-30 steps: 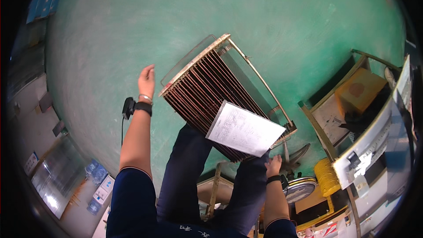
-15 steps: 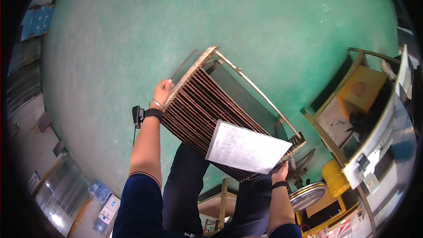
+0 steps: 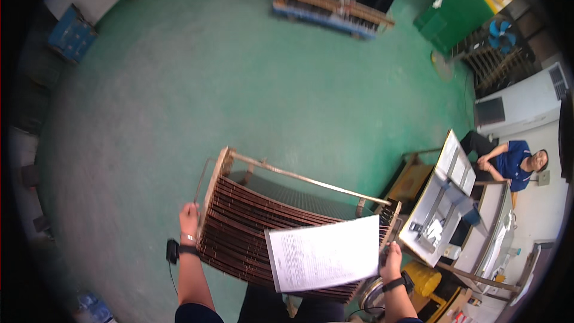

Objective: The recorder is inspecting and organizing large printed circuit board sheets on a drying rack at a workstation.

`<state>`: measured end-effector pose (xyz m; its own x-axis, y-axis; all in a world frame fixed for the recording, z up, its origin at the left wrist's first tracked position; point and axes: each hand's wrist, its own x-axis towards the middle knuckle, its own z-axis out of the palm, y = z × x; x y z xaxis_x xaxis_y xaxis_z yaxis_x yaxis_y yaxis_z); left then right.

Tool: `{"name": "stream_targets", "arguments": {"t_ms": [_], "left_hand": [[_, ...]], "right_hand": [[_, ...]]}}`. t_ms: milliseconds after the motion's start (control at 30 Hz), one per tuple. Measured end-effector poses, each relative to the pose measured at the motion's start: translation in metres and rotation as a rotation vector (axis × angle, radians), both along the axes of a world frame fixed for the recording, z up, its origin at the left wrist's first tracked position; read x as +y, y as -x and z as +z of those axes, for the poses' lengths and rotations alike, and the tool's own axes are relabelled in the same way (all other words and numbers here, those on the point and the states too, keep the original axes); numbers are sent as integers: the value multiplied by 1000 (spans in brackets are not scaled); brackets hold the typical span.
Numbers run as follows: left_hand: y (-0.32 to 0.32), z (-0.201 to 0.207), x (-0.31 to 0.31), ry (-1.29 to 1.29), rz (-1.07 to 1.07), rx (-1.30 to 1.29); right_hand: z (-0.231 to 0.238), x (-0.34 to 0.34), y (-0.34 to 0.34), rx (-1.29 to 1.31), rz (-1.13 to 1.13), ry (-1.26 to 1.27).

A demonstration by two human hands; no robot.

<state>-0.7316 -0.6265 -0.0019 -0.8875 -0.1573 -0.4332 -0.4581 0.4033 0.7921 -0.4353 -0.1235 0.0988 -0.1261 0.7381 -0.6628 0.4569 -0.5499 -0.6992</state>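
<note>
In front of my body I carry a slatted rack (image 3: 230,233) with many thin dark-brown bars and a pale end frame. My left hand (image 3: 189,220) is closed round a thin wire handle (image 3: 204,179) on the rack's left end. At the right end, my right hand (image 3: 391,262) is closed on the rack's side; the exact part in its fingers is hidden. A white printed sheet (image 3: 326,254), seemingly in a clear sleeve, lies over the right half of the bars. Both wrists wear black straps with small devices.
Green floor (image 3: 239,84) spreads ahead. A loaded rack on a blue base (image 3: 323,18) stands far off, near a green cabinet (image 3: 457,15) and a blue-bladed fan (image 3: 502,36). To the right are a workbench (image 3: 427,245), a seated person (image 3: 517,161) and a yellow container (image 3: 426,278).
The view has swung up and turned, bringing the far rack, cabinet, fan and seated person into sight. The carried rack sits lower and more level in view. Both hands keep their hold.
</note>
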Motion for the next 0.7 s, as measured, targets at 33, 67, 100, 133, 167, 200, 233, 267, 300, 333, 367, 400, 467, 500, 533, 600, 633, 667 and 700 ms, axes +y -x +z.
{"name": "stream_targets", "arguments": {"t_ms": [33, 67, 100, 133, 167, 200, 233, 267, 300, 333, 367, 400, 467, 500, 533, 600, 633, 667, 700], "left_hand": [[-3, 24, -11, -49, 45, 72], [-7, 45, -21, -96, 91, 141], [-17, 56, -25, -107, 120, 151], [-18, 73, -30, -115, 142, 159], [-17, 91, -39, -56, 126, 156], [-16, 107, -43, -1, 105, 148], [-15, 117, -49, 12, 118, 154], [-9, 128, -50, 25, 134, 157], [-1, 141, -49, 26, 159, 144], [-3, 135, -41, 19, 165, 162], [9, 142, -39, 50, 161, 166], [22, 147, -38, 82, 157, 167], [41, 139, -40, 48, 166, 231], [55, 134, -42, 99, 135, 271], [79, 135, -43, 148, 103, 319], [126, 140, -43, 132, 121, 335], [150, 144, -40, 107, 137, 331], [174, 147, -40, 113, 139, 349], [197, 149, -41, 128, 127, 350]], "right_hand": [[24, 0, 12, 26, 50, -56], [43, 2, 22, 50, 99, -111], [53, 11, 30, 41, 153, -174], [69, 13, 43, 29, 196, -234], [112, -3, 76, 47, 200, -192], [124, 0, 86, 47, 236, -252], [133, -1, 98, 101, 268, -304], [142, -3, 115, 154, 302, -356], [155, -6, 130, 161, 292, -309], [140, 4, 128, 179, 295, -318], [128, 10, 137, 203, 315, -401], [118, 16, 146, 224, 331, -482], [123, 9, 177, 242, 365, -517], [130, 3, 191, 217, 340, -465], [135, -1, 211, 199, 311, -415], [121, 3, 251, 206, 316, -396], [113, 8, 272, 192, 325, -384], [107, 13, 295, 210, 323, -380], [100, 18, 320, 222, 354, -394]]}}
